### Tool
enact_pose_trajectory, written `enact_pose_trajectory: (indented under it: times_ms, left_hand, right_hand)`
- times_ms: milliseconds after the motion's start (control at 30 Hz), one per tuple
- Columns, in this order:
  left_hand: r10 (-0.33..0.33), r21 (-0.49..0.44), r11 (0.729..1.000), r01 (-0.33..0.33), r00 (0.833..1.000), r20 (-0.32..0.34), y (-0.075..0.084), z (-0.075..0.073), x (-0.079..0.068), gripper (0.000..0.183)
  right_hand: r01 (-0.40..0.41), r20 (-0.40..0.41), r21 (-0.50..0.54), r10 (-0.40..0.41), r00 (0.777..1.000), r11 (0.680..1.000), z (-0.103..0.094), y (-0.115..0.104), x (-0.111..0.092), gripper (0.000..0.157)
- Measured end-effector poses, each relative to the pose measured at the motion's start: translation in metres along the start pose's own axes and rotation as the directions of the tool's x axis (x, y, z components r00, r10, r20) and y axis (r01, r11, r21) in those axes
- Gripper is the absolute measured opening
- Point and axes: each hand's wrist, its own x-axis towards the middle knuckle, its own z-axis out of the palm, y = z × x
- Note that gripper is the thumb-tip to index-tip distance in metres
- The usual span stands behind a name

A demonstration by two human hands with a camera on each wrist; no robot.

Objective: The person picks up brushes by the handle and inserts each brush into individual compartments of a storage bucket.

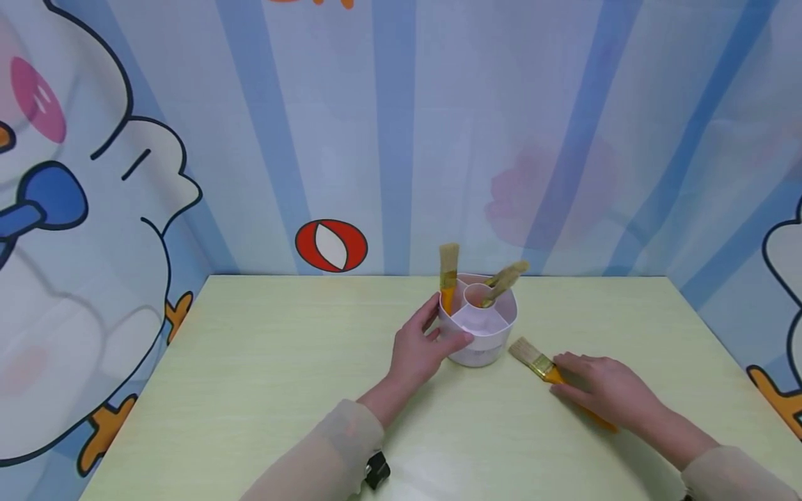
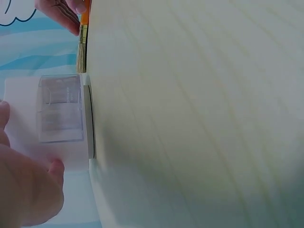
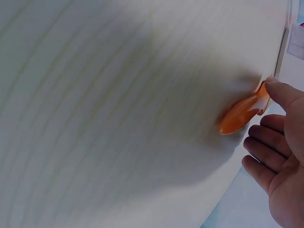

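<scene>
A white divided brush pot (image 1: 479, 351) with a round inner cup stands on the table. My left hand (image 1: 422, 348) grips its left side, thumb along the front and fingers behind; the left wrist view shows the same hand (image 2: 28, 185) by the pot (image 2: 21, 109). One upright paintbrush (image 1: 448, 264) stands in the left compartment, bristles up. Other bristle heads (image 1: 506, 278) lean right out of the pot. Right of it, a flat paintbrush (image 1: 532, 358) with an orange handle (image 3: 242, 114) lies on the table, bristles toward the pot. My right hand (image 1: 604, 390) pinches this brush, its other fingers loose.
The pale wooden table (image 1: 282, 362) reaches back to a printed cloth backdrop (image 1: 338, 139) with blue stripes and cartoon figures. The pot stands near the table's rear edge. A small black object (image 1: 377, 471) is at the left sleeve.
</scene>
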Motion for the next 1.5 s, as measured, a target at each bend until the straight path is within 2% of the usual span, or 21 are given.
enact_pose_trajectory:
  times_ms: [200, 567, 833, 1200, 1500]
  left_hand:
    - [0.020, 0.001, 1.000, -0.020, 1.000, -0.010, 0.0001, 0.0018, -0.0013, 0.089]
    - [-0.006, 0.022, 1.000, 0.006, 1.000, -0.013, 0.0008, 0.0036, -0.0017, 0.090]
    - [0.004, 0.023, 1.000, -0.004, 1.000, -0.010, 0.0001, 0.0030, -0.0010, 0.090]
    - [0.005, 0.016, 1.000, -0.005, 1.000, -0.002, 0.0011, 0.0021, -0.0014, 0.091]
    - [0.008, 0.023, 1.000, -0.008, 1.000, -0.001, -0.0006, 0.0018, 0.0003, 0.090]
  right_hand:
    - [0.025, -0.029, -0.026, -0.026, 0.999, 0.999, 0.0046, 0.0009, 0.0027, 0.044]
    - [0.105, -0.061, -0.045, -0.107, 0.992, 0.993, 0.0059, 0.0046, 0.0030, 0.033]
    - [0.076, -0.041, -0.051, -0.078, 0.996, 0.996, 0.0053, 0.0057, 0.0020, 0.034]
    - [0.086, -0.095, -0.081, -0.093, 0.991, 0.993, 0.0065, 0.0053, 0.0006, 0.030]
    - [0.095, -0.107, -0.099, -0.105, 0.989, 0.991, 0.0048, 0.0067, 0.0000, 0.030]
